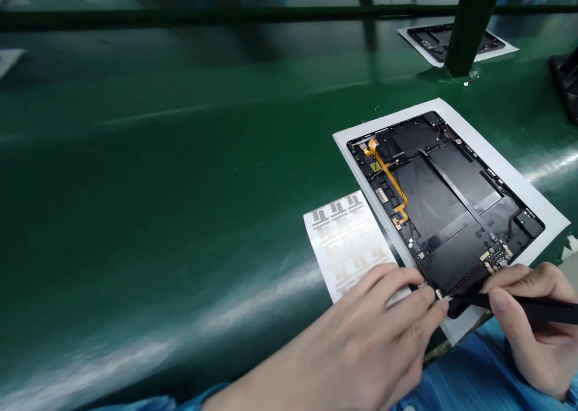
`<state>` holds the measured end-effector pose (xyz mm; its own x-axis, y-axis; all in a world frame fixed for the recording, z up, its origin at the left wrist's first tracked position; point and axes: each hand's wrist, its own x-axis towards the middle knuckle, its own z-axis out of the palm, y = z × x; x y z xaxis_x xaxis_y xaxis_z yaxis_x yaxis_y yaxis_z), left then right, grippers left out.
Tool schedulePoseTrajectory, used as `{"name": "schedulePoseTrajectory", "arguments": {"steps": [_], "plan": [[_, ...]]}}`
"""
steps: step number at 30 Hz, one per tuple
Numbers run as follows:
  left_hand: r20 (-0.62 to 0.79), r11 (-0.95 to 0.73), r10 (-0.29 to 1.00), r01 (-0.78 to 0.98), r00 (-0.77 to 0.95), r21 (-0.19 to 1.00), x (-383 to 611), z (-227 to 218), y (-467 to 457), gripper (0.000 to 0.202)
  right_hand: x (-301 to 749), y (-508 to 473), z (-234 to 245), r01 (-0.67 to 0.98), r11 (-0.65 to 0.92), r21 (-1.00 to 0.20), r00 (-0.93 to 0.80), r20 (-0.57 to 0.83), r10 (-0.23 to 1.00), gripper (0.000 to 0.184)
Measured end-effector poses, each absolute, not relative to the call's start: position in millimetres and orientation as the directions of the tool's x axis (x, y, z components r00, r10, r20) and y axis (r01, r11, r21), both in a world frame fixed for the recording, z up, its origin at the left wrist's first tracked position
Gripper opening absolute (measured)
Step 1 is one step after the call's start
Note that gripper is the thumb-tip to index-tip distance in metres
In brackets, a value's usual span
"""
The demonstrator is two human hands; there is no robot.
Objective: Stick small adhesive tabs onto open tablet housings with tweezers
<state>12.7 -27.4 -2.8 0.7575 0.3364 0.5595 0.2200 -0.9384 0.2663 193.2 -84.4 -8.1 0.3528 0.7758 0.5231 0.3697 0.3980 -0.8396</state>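
Observation:
A black tablet back housing (pixel 469 182) lies open side up on a white sheet (pixel 557 221), showing an orange flex cable (pixel 392 181), a long dark ribbon cable (pixel 456 191) and small circuit boards. At its near-left corner, the fingers of my left hand (pixel 379 333) are bent together and grip the housing's edge; the thumb is hidden. Black tweezers (pixel 524 305) are pinched in my right hand (pixel 537 321). Their tip touches or hovers over that same corner, beside a small white piece and my left fingertips. Partly under my left hand is a sheet of T-shaped stickers (pixel 347 242).
A green mat (pixel 180 188) covers the bench. At the back right, a second tablet housing (pixel 433 41) lies on white paper behind a dark green post (pixel 474 26). A small loose connector (pixel 467 83) is near the post's foot. A black object (pixel 566 86) stands at the right edge.

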Motion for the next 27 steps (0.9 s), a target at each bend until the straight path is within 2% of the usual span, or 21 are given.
{"name": "schedulePoseTrajectory", "arguments": {"steps": [5,8,11,16,24,27], "plan": [[0.561,-0.944,0.331,0.278,0.759,0.181,14.1,-2.3,-33.3,0.029,199.5,-86.3,0.4,0.43,0.359,-0.829,0.308,0.508,0.804,0.012],[0.532,-0.943,0.331,0.283,0.779,0.172,13.5,-1.1,-33.7,0.029,199.0,-85.7,3.6,0.379,0.352,-0.856,0.321,0.478,0.817,0.009],[0.503,-0.942,0.336,0.293,0.796,0.167,13.2,-0.7,-33.0,0.026,195.3,-84.1,5.9,0.329,0.32,-0.888,0.267,0.412,0.871,0.015],[0.508,-0.947,0.318,0.299,0.801,0.12,12.4,-2.9,-32.4,0.02,195.9,-81.0,8.6,0.364,0.319,-0.875,0.188,0.405,0.895,0.012],[0.447,-0.932,0.362,0.319,0.818,0.172,12.2,4.9,-34.2,0.017,199.4,-76.1,11.7,0.41,0.35,-0.842,0.113,0.427,0.897,0.016],[0.481,-0.94,0.341,0.294,0.808,0.173,12.5,4.3,-34.2,0.017,202.7,-72.4,12.5,0.415,0.387,-0.823,0.041,0.442,0.896,0.016]]}}
